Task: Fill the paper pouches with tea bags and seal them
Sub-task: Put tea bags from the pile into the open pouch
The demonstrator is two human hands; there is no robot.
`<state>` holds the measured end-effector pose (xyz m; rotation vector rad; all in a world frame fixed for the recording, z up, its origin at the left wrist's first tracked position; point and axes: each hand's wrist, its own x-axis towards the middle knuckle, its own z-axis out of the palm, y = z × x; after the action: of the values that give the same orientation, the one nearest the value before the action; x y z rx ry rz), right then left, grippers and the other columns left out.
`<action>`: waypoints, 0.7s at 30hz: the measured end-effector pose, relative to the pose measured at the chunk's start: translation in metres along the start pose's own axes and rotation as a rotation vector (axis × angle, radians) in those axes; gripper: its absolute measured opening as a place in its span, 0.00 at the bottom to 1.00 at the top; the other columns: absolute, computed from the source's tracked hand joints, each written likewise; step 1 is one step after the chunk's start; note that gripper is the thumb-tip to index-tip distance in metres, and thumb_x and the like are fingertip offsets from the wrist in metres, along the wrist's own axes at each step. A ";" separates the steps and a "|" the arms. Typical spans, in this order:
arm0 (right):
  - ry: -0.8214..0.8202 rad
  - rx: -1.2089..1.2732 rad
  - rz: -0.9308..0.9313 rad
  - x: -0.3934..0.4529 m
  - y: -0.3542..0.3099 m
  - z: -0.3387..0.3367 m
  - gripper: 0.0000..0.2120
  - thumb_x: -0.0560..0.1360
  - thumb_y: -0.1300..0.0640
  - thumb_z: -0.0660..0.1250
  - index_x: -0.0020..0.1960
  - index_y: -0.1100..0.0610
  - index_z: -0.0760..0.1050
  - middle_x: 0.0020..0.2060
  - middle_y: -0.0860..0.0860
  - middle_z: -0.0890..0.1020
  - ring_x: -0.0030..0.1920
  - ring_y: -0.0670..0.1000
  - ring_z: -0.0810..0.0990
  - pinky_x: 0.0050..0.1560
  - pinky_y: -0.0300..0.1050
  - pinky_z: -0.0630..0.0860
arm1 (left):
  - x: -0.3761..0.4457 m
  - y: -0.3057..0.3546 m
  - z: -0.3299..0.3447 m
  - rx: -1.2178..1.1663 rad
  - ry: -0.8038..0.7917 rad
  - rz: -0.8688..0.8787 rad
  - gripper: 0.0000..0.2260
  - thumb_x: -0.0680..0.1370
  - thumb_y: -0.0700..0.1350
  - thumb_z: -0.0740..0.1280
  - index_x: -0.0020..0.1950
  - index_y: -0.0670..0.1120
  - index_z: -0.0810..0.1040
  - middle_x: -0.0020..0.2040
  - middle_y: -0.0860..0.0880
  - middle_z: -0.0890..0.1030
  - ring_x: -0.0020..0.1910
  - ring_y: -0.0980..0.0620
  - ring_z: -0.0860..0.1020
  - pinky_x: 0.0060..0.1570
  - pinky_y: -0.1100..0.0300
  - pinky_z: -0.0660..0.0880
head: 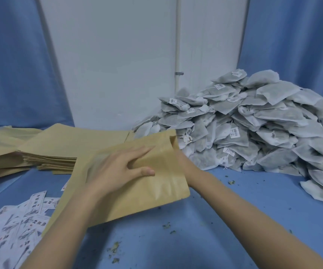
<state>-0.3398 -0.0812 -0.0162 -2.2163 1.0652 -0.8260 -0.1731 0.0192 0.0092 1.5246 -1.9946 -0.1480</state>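
Observation:
A brown paper pouch (156,191) is held tilted above the blue table, its open mouth pointing up and right toward the tea bags. My left hand (118,169) lies on the pouch's front face with fingers spread and nearly straight, the thumb resting along the paper. My right hand (187,167) reaches in from the right; only its wrist shows, and the fingers are hidden behind or inside the pouch. A large heap of grey-white tea bags (253,129) with small tags sits just beyond the pouch mouth at the right.
A stack of flat empty pouches (59,148) lies at the left rear. Printed paper labels (17,220) are scattered at the lower left. Tea crumbs (114,249) dot the blue table cover (224,220). A white wall and blue curtains stand behind.

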 end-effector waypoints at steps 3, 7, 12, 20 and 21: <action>0.203 0.019 -0.231 -0.001 0.008 -0.014 0.07 0.71 0.62 0.67 0.48 0.56 0.81 0.35 0.38 0.78 0.38 0.38 0.75 0.38 0.28 0.67 | 0.012 -0.015 0.004 -0.078 0.098 -0.091 0.25 0.62 0.68 0.65 0.58 0.75 0.66 0.64 0.68 0.69 0.59 0.74 0.64 0.51 0.83 0.59; 0.478 -0.036 -0.110 0.020 0.030 -0.027 0.10 0.74 0.62 0.66 0.54 0.56 0.81 0.49 0.51 0.83 0.43 0.39 0.78 0.46 0.30 0.71 | 0.028 -0.034 0.011 -0.116 0.251 -0.174 0.24 0.63 0.66 0.68 0.57 0.76 0.66 0.66 0.65 0.69 0.62 0.73 0.62 0.54 0.79 0.59; 0.561 -0.296 0.053 0.068 0.058 -0.036 0.21 0.75 0.59 0.66 0.68 0.57 0.70 0.65 0.58 0.67 0.63 0.55 0.69 0.60 0.42 0.66 | 0.046 -0.053 0.020 -0.191 0.269 -0.181 0.24 0.61 0.65 0.69 0.54 0.77 0.66 0.71 0.55 0.70 0.71 0.55 0.65 0.71 0.52 0.62; 0.537 -0.431 0.122 0.099 0.078 -0.038 0.21 0.74 0.68 0.57 0.64 0.56 0.74 0.60 0.57 0.76 0.61 0.58 0.70 0.58 0.46 0.68 | 0.059 -0.071 0.027 -0.126 0.308 -0.227 0.29 0.62 0.62 0.71 0.63 0.68 0.71 0.71 0.56 0.69 0.72 0.54 0.64 0.68 0.56 0.62; 0.625 -0.408 0.071 0.094 0.076 -0.039 0.21 0.74 0.69 0.57 0.63 0.57 0.76 0.57 0.57 0.78 0.59 0.58 0.71 0.57 0.44 0.67 | 0.060 -0.072 0.027 -0.118 0.307 -0.230 0.29 0.63 0.61 0.72 0.63 0.67 0.71 0.71 0.55 0.69 0.73 0.54 0.63 0.70 0.55 0.60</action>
<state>-0.3574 -0.2073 -0.0155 -2.2698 1.7208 -1.4281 -0.1358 -0.0659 -0.0201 1.5910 -1.5444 -0.1153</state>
